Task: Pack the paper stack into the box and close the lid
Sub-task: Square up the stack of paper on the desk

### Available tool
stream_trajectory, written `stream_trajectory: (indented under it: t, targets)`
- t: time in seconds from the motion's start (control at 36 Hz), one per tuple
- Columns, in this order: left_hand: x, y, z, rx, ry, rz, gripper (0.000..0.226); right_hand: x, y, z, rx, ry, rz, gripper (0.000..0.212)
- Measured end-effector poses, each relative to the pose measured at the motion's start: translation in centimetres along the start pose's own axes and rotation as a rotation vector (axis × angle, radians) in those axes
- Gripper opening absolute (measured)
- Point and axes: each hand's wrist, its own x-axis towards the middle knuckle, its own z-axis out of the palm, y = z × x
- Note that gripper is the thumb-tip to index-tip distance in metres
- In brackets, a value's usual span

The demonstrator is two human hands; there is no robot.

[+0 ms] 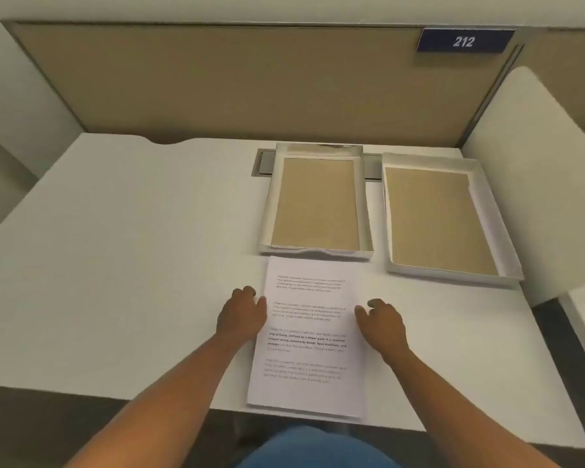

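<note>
A stack of printed white paper (pixel 309 336) lies flat on the white desk, its near edge at the desk's front edge. My left hand (pixel 242 315) rests against the stack's left edge and my right hand (pixel 380 324) against its right edge, fingers curled; neither has lifted it. Just beyond the stack sits an open shallow white box (pixel 365 211) with a brown bottom. To its right a second, similar shallow tray (pixel 480 201) lies open side up; I cannot tell which of the two is the lid.
The white desk (pixel 132 265) extends wide to the left. A grey cable slot (pixel 262 163) sits behind the box. A tan partition (pixel 233 82) with a blue "212" sign (pixel 464 41) closes the back, and a white side panel (pixel 534 184) stands at the right.
</note>
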Motion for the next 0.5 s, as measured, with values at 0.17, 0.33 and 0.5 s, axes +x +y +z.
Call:
stream_trajectory:
  t: [0.17,0.33,0.5]
  targets:
    - [1.3,-1.4,0.6,-0.018,-0.159,-0.036,0.044,-0.5,-0.4,1.5,0.183,-0.023,0.159,0.049]
    - [2.3,-1.9,1.3,-0.129,-0.178,-0.036,0.033,0.5,-1.3,1.9,0.401,-0.102,0.281,0.032]
    - [2.5,-2.5,1.8,-0.124,-0.145,-0.008,0.030,1.5,-1.5,1.2,0.482,-0.170,0.331,0.029]
